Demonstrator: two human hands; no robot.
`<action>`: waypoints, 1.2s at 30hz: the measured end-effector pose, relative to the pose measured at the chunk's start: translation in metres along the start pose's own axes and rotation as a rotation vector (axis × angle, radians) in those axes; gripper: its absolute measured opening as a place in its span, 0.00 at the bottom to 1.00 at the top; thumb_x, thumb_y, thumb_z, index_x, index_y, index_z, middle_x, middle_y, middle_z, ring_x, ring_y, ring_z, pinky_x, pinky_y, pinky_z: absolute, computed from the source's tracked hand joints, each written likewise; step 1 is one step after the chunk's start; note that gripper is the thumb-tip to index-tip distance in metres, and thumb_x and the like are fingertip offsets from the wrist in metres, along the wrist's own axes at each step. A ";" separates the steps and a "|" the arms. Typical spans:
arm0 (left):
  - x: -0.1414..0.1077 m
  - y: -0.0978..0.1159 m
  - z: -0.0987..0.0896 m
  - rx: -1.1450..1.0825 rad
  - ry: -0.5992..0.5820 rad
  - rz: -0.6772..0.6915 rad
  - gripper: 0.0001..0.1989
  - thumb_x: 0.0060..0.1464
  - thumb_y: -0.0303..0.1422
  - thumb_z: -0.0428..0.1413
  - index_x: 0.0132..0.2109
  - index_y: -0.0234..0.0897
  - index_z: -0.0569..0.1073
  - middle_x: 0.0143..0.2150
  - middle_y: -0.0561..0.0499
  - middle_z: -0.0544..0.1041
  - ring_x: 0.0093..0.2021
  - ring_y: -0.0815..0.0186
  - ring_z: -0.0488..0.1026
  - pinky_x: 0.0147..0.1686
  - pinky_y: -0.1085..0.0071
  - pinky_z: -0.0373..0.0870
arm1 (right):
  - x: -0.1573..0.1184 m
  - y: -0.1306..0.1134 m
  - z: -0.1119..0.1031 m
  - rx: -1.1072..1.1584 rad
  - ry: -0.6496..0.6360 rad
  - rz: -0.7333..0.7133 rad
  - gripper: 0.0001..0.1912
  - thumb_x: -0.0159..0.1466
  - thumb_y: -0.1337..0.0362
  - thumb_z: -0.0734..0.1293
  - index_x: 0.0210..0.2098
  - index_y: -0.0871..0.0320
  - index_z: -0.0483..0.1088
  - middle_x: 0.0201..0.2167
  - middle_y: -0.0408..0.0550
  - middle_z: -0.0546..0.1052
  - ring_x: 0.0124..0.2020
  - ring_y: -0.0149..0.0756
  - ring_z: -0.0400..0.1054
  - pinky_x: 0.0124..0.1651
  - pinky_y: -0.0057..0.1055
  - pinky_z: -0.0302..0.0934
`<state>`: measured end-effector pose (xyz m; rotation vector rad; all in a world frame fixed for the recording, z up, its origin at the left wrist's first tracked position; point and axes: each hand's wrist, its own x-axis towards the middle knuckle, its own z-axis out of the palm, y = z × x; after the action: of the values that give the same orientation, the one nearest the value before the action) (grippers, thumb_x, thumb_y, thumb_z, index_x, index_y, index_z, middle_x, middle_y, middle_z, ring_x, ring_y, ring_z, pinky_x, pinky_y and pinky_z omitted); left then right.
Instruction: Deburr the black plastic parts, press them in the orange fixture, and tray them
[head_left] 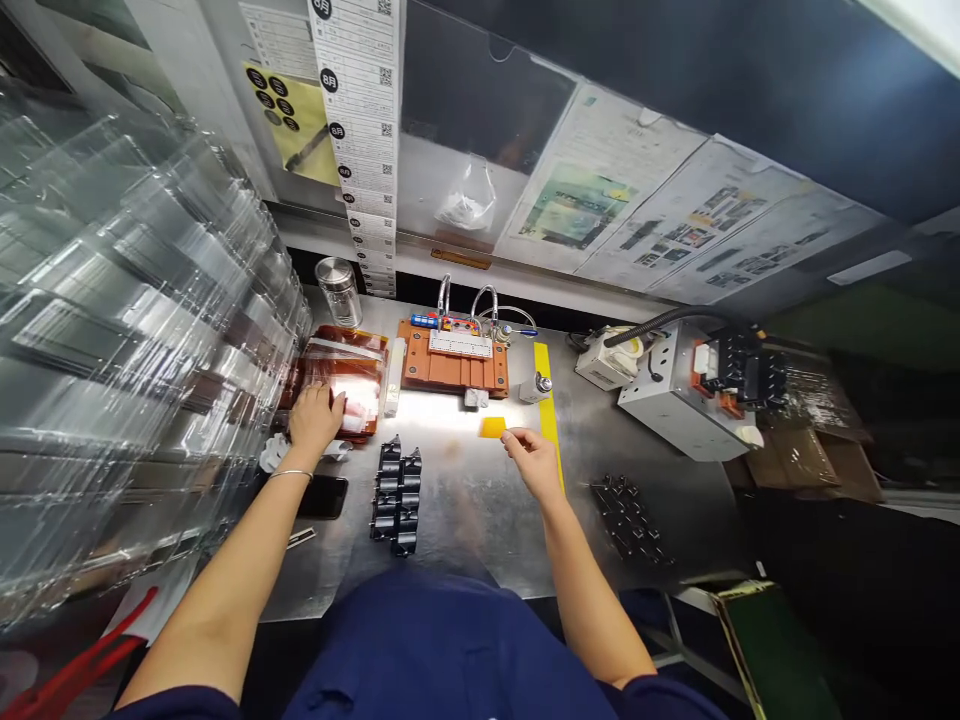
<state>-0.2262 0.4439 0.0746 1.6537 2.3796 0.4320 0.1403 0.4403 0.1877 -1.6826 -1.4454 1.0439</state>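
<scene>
My right hand (pixel 532 462) pinches a small amber film piece (pixel 492 427) by its right edge, just above the metal tabletop. On the left, my left hand (pixel 315 415) lies on a stack of amber plastic sheets (pixel 351 372), its fingers apart and pressed lightly on the glossy top. Behind the film piece stands an orange fixture (pixel 450 374) with a white perforated strip (pixel 460 345) across it. Two rows of black molded parts (pixel 396 498) stand between my forearms.
A black phone (pixel 327 497) and a lidded glass jar (pixel 339 290) are on the left, beside stacked clear plastic trays (pixel 142 330). More black parts (pixel 630 518) lie at right, near a grey machine (pixel 679 395). Yellow tape (pixel 541 358) runs along the table.
</scene>
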 end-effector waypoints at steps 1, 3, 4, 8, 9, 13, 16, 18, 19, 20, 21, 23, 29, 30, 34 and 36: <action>-0.002 -0.002 0.001 0.003 0.010 -0.008 0.27 0.58 0.40 0.46 0.57 0.25 0.68 0.60 0.29 0.67 0.62 0.43 0.60 0.59 0.49 0.57 | -0.002 0.001 -0.001 -0.019 -0.015 -0.016 0.16 0.55 0.53 0.67 0.28 0.60 0.76 0.24 0.47 0.77 0.24 0.33 0.67 0.30 0.30 0.63; -0.006 -0.007 0.002 0.007 0.012 -0.022 0.32 0.56 0.43 0.48 0.59 0.22 0.65 0.63 0.27 0.63 0.65 0.41 0.56 0.61 0.48 0.53 | -0.003 0.003 -0.003 -0.057 -0.039 -0.062 0.14 0.56 0.54 0.66 0.28 0.59 0.77 0.25 0.47 0.78 0.25 0.33 0.68 0.30 0.30 0.63; -0.008 -0.009 0.002 0.007 0.006 -0.032 0.32 0.56 0.43 0.48 0.60 0.21 0.64 0.64 0.26 0.61 0.65 0.40 0.55 0.62 0.47 0.52 | -0.002 0.004 -0.005 -0.072 -0.050 -0.089 0.14 0.57 0.55 0.65 0.29 0.59 0.77 0.26 0.47 0.78 0.26 0.33 0.68 0.30 0.29 0.63; -0.008 -0.004 0.003 -0.029 0.036 -0.054 0.29 0.57 0.38 0.44 0.59 0.20 0.63 0.63 0.24 0.61 0.65 0.42 0.56 0.62 0.47 0.52 | 0.005 0.012 -0.012 -0.130 -0.083 -0.194 0.12 0.59 0.60 0.63 0.31 0.58 0.77 0.27 0.47 0.77 0.26 0.32 0.68 0.29 0.28 0.62; -0.005 0.005 0.003 -0.048 0.059 -0.036 0.28 0.58 0.37 0.44 0.59 0.21 0.64 0.63 0.25 0.62 0.65 0.43 0.56 0.62 0.48 0.53 | 0.008 0.014 -0.013 -0.155 -0.094 -0.218 0.11 0.60 0.61 0.63 0.32 0.58 0.77 0.27 0.47 0.77 0.25 0.32 0.68 0.29 0.28 0.62; 0.022 0.076 0.008 -0.174 0.085 0.199 0.23 0.59 0.38 0.44 0.56 0.27 0.67 0.57 0.29 0.68 0.60 0.48 0.63 0.60 0.52 0.57 | 0.020 0.023 -0.015 -0.278 -0.173 -0.329 0.10 0.62 0.67 0.63 0.34 0.57 0.77 0.28 0.47 0.77 0.28 0.32 0.69 0.32 0.27 0.62; 0.054 0.165 0.020 -0.263 -0.053 0.447 0.16 0.60 0.35 0.45 0.50 0.33 0.71 0.51 0.35 0.73 0.55 0.51 0.67 0.58 0.54 0.60 | 0.030 0.023 -0.017 -0.392 -0.252 -0.404 0.09 0.62 0.70 0.64 0.35 0.57 0.77 0.31 0.48 0.78 0.34 0.35 0.71 0.37 0.29 0.62; 0.077 0.232 0.036 -0.274 -0.226 0.593 0.13 0.60 0.33 0.46 0.45 0.35 0.73 0.48 0.37 0.74 0.53 0.53 0.68 0.55 0.56 0.63 | 0.036 0.021 -0.021 -0.475 -0.313 -0.457 0.08 0.62 0.70 0.65 0.36 0.56 0.77 0.32 0.48 0.78 0.36 0.36 0.71 0.38 0.29 0.62; 0.089 0.265 0.047 -0.269 -0.306 0.635 0.11 0.59 0.30 0.47 0.42 0.35 0.73 0.47 0.37 0.73 0.52 0.53 0.68 0.55 0.57 0.63 | 0.039 0.019 -0.025 -0.512 -0.342 -0.482 0.08 0.63 0.70 0.65 0.37 0.56 0.77 0.32 0.48 0.78 0.36 0.36 0.70 0.37 0.29 0.61; 0.100 0.296 0.059 -0.269 -0.344 0.661 0.10 0.59 0.28 0.47 0.41 0.35 0.74 0.47 0.37 0.74 0.51 0.53 0.69 0.53 0.58 0.64 | 0.042 0.017 -0.029 -0.544 -0.368 -0.503 0.08 0.63 0.69 0.65 0.37 0.56 0.76 0.32 0.47 0.78 0.36 0.36 0.69 0.36 0.29 0.61; 0.111 0.325 0.071 -0.269 -0.367 0.676 0.10 0.57 0.26 0.48 0.40 0.34 0.74 0.46 0.37 0.74 0.50 0.53 0.70 0.52 0.58 0.65 | 0.045 0.015 -0.033 -0.572 -0.389 -0.520 0.08 0.63 0.69 0.65 0.37 0.56 0.76 0.32 0.47 0.78 0.35 0.36 0.69 0.36 0.29 0.61; 0.130 0.371 0.095 -0.274 -0.389 0.677 0.12 0.55 0.21 0.47 0.42 0.31 0.73 0.45 0.36 0.74 0.48 0.55 0.72 0.50 0.61 0.65 | 0.050 0.013 -0.042 -0.625 -0.419 -0.539 0.08 0.64 0.69 0.64 0.37 0.55 0.76 0.31 0.47 0.77 0.34 0.35 0.67 0.34 0.29 0.59; 0.162 0.409 0.136 -0.357 -0.462 0.650 0.15 0.54 0.18 0.45 0.43 0.30 0.74 0.41 0.41 0.76 0.42 0.63 0.75 0.47 0.68 0.65 | 0.068 0.017 -0.051 -0.710 -0.451 -0.544 0.10 0.66 0.69 0.63 0.39 0.55 0.76 0.31 0.46 0.76 0.33 0.35 0.64 0.33 0.29 0.57; 0.164 0.407 0.139 -0.382 -0.468 0.638 0.13 0.55 0.19 0.47 0.41 0.32 0.75 0.39 0.43 0.77 0.42 0.63 0.75 0.47 0.68 0.65 | 0.071 0.017 -0.049 -0.710 -0.458 -0.544 0.10 0.66 0.69 0.62 0.39 0.55 0.76 0.31 0.46 0.76 0.32 0.35 0.64 0.33 0.29 0.57; 0.159 0.398 0.131 -0.591 -0.508 0.507 0.07 0.50 0.24 0.56 0.29 0.40 0.73 0.31 0.46 0.77 0.41 0.57 0.76 0.47 0.64 0.67 | 0.080 0.013 -0.040 -0.672 -0.517 -0.579 0.11 0.66 0.70 0.61 0.39 0.55 0.76 0.31 0.47 0.77 0.33 0.34 0.65 0.34 0.29 0.58; 0.148 0.392 0.116 -0.700 -0.605 0.464 0.06 0.48 0.26 0.59 0.27 0.42 0.73 0.33 0.46 0.78 0.44 0.55 0.75 0.49 0.63 0.67 | 0.086 0.009 -0.037 -0.573 -0.562 -0.611 0.11 0.67 0.68 0.61 0.40 0.55 0.76 0.32 0.47 0.78 0.33 0.34 0.66 0.35 0.28 0.60</action>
<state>0.1041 0.7247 0.1044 1.6438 1.2141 0.6312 0.1826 0.5236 0.1842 -1.1560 -2.6092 0.8154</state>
